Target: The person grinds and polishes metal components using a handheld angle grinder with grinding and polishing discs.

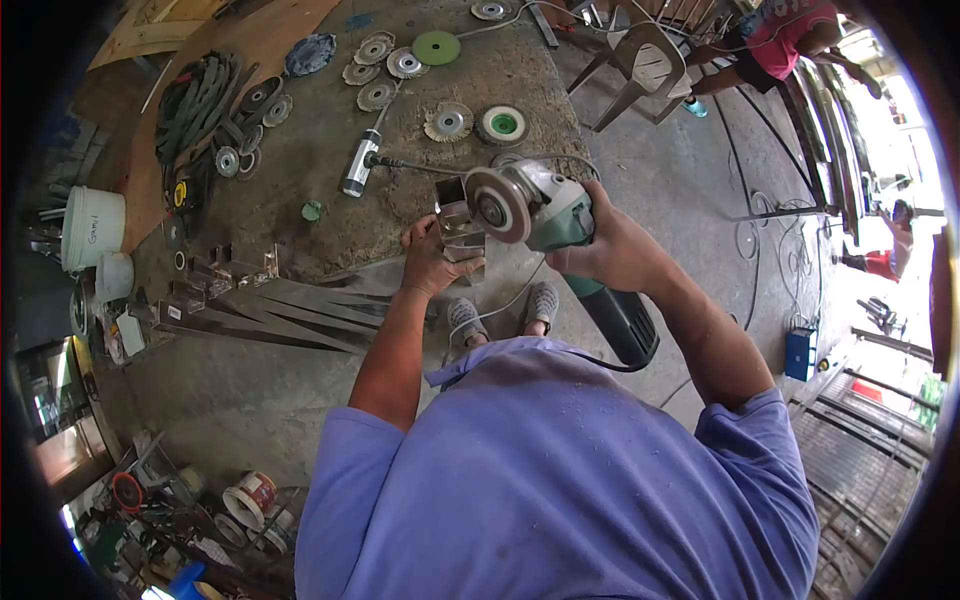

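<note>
My right hand is wrapped round the green and grey head of an angle grinder, whose dark body hangs toward my waist. The grinder's round disc faces left, right beside a shiny metal bracket at the table edge. Fingers of my left hand close round the bracket's near left side. Left of that hand, several similar metal pieces and long flat metal strips lie along the table's near edge.
Worn flap discs, a green disc and a power strip with a cord lie on the table. White buckets stand at left. A plastic chair and a person in pink are at the upper right.
</note>
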The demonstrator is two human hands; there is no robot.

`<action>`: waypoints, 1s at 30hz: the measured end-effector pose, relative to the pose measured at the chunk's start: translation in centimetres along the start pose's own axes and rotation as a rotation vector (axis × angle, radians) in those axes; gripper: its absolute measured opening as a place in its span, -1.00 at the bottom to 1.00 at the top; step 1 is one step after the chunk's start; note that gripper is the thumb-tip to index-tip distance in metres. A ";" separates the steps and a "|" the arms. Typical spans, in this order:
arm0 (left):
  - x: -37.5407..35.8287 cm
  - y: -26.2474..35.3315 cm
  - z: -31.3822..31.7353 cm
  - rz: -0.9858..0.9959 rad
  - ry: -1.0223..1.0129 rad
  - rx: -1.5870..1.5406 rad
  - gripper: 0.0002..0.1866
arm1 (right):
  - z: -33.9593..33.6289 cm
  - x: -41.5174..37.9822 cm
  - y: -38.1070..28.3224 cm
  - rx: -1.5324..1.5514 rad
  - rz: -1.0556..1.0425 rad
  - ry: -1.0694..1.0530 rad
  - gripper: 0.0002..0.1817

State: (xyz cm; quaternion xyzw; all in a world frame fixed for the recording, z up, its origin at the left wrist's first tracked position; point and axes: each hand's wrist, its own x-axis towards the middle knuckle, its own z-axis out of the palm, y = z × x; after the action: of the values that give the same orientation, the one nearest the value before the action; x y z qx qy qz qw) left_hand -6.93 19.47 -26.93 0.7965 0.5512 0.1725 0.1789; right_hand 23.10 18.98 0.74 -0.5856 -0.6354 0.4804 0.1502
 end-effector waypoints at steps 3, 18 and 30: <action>0.0 0.1 -0.2 -0.006 -0.021 -0.002 0.01 | -0.4 0.3 -1.7 -0.019 0.073 -0.006 0.16; -0.1 0.6 -1.8 0.019 -0.226 -0.030 -0.50 | 1.1 -2.9 0.3 0.108 0.084 -0.041 0.08; -0.1 2.5 -3.5 0.156 -0.071 -0.111 -0.67 | 2.1 -2.9 1.7 0.415 0.167 -0.038 0.06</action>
State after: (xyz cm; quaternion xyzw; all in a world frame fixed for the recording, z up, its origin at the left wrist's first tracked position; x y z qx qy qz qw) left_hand -6.55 18.90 -22.73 0.8314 0.4706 0.1876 0.2281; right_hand 23.38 15.26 -0.56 -0.5837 -0.4748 0.6225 0.2154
